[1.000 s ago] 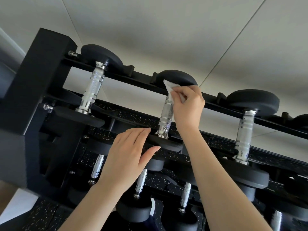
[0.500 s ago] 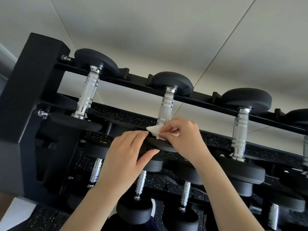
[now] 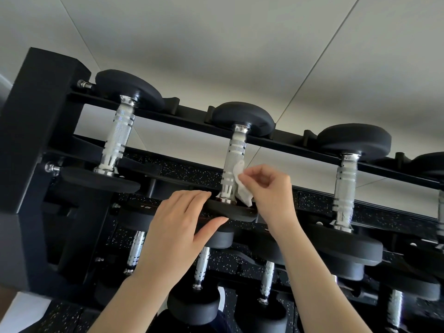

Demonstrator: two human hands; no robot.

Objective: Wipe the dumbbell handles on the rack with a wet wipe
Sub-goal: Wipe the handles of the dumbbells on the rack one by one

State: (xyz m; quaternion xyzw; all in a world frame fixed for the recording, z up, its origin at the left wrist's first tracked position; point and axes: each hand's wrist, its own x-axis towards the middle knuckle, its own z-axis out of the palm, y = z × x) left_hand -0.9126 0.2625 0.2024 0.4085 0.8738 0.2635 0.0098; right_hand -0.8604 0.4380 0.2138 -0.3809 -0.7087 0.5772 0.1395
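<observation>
A black dumbbell rack (image 3: 36,131) holds rows of black-ended dumbbells with knurled chrome handles. On the top row, the middle dumbbell's handle (image 3: 234,159) stands between its two black heads. My right hand (image 3: 266,188) pinches a small white wet wipe (image 3: 241,186) against the right side of that handle's lower part. My left hand (image 3: 177,227) grips the near black head (image 3: 235,212) of the same dumbbell, fingers over its top edge and thumb under it.
Left dumbbell handle (image 3: 117,138) and right dumbbell handle (image 3: 344,188) sit on the same top rail. Lower tiers carry more dumbbells (image 3: 201,263). A speckled black floor mat (image 3: 187,171) shows behind the rack. Grey wall tiles (image 3: 240,44) lie beyond.
My right hand slid the wipe down the middle handle from its top end to the bottom, then rose slightly to the handle's lower right side. My left hand stayed on the near head.
</observation>
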